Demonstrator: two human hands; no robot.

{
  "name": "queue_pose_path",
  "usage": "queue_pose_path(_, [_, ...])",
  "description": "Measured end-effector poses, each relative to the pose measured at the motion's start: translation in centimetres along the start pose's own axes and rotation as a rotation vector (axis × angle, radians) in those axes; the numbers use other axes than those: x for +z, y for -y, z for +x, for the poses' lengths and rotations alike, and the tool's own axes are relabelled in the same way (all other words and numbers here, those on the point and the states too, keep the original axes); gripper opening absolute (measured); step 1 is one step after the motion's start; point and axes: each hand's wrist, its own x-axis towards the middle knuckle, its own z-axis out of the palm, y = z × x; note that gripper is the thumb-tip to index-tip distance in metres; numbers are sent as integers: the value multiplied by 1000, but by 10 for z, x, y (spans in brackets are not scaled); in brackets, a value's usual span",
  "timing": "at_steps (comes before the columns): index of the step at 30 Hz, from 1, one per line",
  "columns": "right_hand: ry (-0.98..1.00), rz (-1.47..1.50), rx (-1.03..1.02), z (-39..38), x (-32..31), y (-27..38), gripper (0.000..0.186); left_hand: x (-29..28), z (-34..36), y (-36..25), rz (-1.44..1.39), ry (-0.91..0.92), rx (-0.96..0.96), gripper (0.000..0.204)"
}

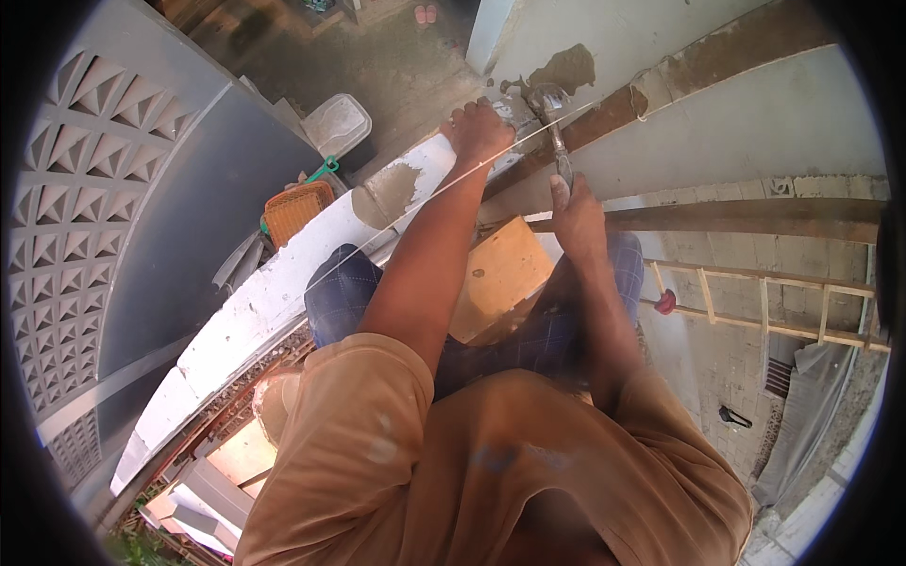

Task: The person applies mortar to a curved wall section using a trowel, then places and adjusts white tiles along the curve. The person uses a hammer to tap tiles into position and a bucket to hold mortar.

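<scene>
My left hand [479, 132] lies at the far end of a white block wall [269, 274], its fingers curled over the top edge of a block. My right hand [578, 217] is wrapped round the grip of a hammer [559, 141]; the metal head points away from me, beside the left hand. Grey mortar [389, 191] is smeared across the wall top, and another wet patch [566, 68] marks the pale wall ahead. A taut string [425, 200] runs along the block wall, passing over my left wrist and close to the hammer.
An orange-brown wooden piece [505, 278] stands between my legs. Left of the wall are an orange basket [297, 209] and a lidded white bin [338, 124]. A wooden ladder [764, 300] and a grey sheet [802, 415] lie to the right, far below. Patterned vent blocks [85, 189] line the left.
</scene>
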Motion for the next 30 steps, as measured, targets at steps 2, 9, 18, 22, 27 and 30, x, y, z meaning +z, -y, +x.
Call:
queue_pose_path(2, [35, 45, 56, -3, 0, 6, 42, 3, 1, 2, -2, -16, -4, 59])
queue_pose_path(9, [90, 22, 47, -16, -28, -10, 46, -9, 0, -12, -22, 65, -4, 63])
queue_pose_path(18, [730, -311, -224, -21, -74, -30, 42, -37, -5, 35, -282, -126, 139, 77])
queue_pose_path(22, [1023, -720, -571, -15, 23, -52, 41, -82, -35, 22, -259, -151, 243, 71])
queue_pose_path(27, [1166, -689, -693, -35, 65, -60, 38, -93, -53, 37, -197, -146, 319, 61])
queue_pose_path(30, [1124, -572, -573, -38, 42, -47, 35, -94, -59, 43, -137, -29, 306, 57])
